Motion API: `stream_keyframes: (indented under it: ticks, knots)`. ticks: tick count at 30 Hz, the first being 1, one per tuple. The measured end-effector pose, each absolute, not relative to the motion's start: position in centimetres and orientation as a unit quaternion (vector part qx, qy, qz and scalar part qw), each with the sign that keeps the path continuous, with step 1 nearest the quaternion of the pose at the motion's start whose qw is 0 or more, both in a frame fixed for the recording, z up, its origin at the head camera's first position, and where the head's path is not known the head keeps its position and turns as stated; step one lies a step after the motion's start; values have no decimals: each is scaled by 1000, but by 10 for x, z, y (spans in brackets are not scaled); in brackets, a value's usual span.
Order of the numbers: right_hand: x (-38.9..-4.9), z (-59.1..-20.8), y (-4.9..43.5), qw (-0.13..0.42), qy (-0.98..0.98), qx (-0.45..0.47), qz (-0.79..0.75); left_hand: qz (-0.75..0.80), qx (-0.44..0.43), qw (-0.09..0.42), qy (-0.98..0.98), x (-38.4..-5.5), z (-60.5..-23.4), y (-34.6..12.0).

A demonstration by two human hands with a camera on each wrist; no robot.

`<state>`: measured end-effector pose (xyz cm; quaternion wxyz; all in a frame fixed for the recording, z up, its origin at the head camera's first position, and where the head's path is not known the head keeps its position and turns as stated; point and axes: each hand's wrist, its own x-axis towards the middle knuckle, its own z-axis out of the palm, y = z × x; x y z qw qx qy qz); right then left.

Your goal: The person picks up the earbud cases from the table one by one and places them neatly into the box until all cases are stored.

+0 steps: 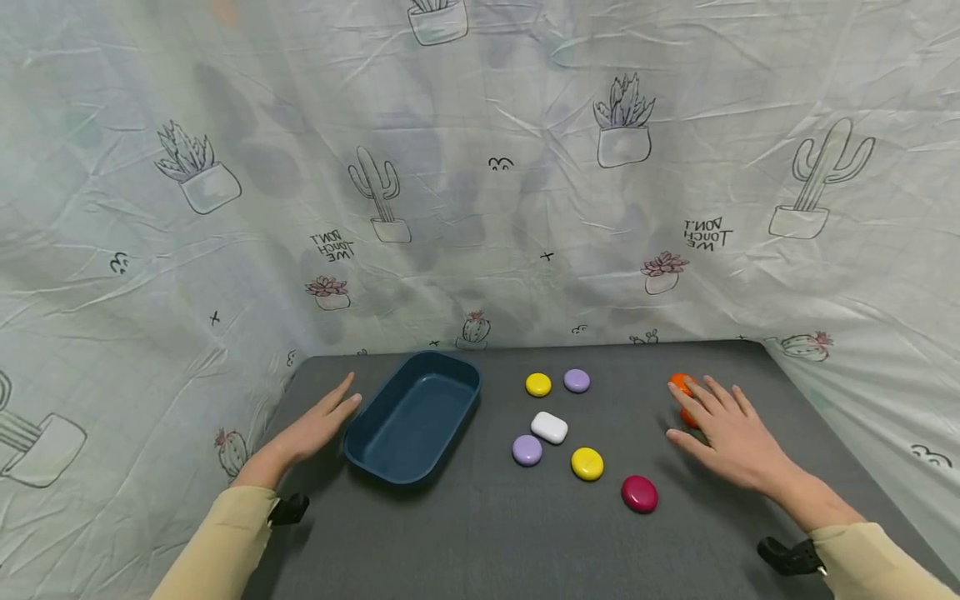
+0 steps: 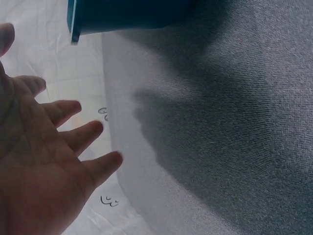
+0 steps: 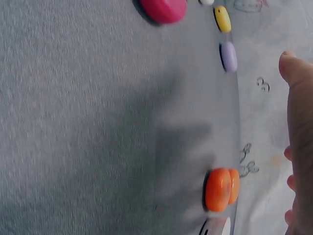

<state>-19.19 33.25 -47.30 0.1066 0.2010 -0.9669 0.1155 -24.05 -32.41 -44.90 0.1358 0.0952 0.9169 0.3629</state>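
We see the left hand (image 1: pixel 315 429) raised just left of the dark-blue tray (image 1: pixel 423 417), fingers extended, gripping nothing; tray sits on the gray table (image 1: pixel 480 542). Next we have two purple pieces (image 1: pixel 527 451), two yellow pieces (image 1: pixel 537 384) and a white block (image 1: pixel 550 427) mid-table, then a crimson piece (image 1: pixel 640 494) nearer us. Far right, our right hand (image 1: pixel 738 442) hovers by two orange pieces (image 3: pixel 218 190), fingers spread, gripping nothing, partly hiding them in head view.

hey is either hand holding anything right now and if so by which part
Nothing is held: the left hand is beside the blue tray, the right hand near the orange pieces.
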Motion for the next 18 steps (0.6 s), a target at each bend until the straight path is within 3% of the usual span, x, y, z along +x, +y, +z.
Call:
stream_keyframes:
  ticks: [18]
  knots:
    - [-178,-476,294,56,-947,258,183,438,94,195,873,-253,-449,-324]
